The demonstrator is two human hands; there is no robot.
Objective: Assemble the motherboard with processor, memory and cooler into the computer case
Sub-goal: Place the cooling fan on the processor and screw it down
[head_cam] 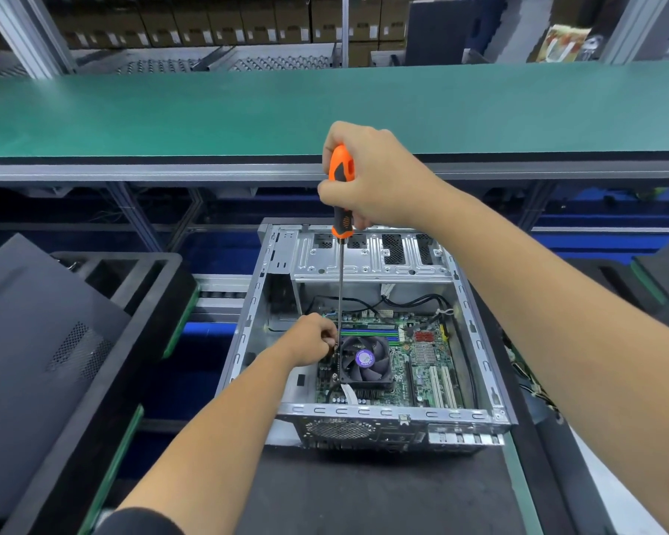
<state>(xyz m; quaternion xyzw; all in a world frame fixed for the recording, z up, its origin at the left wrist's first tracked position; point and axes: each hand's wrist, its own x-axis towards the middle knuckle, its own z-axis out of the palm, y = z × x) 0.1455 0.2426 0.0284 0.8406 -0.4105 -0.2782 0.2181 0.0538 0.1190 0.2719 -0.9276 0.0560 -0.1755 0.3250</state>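
— Two hands at work here; where is the open room?

— Mostly inside the computer case (476,334), which lies open-topped on a dark mat (364,496). Its metal walls ring the motherboard (421,364); the drive cage (367,256) closes the far end.

— And the cooler?

— The cooler (365,362) sits on the board's left half, near the left wall, leaving a narrow strip there.

— The hands?

— The right hand (371,179) is high above the case, fingers wrapped round the orange-and-black handle of a screwdriver (341,210); its shaft drops straight down to the cooler's far-left corner. The left hand (309,341) reaches into that strip, fingertips curled, pinching at the shaft's tip.

— Around the case?

— A green shelf (325,110) crosses beyond; a dark panel (35,341) leans at left.
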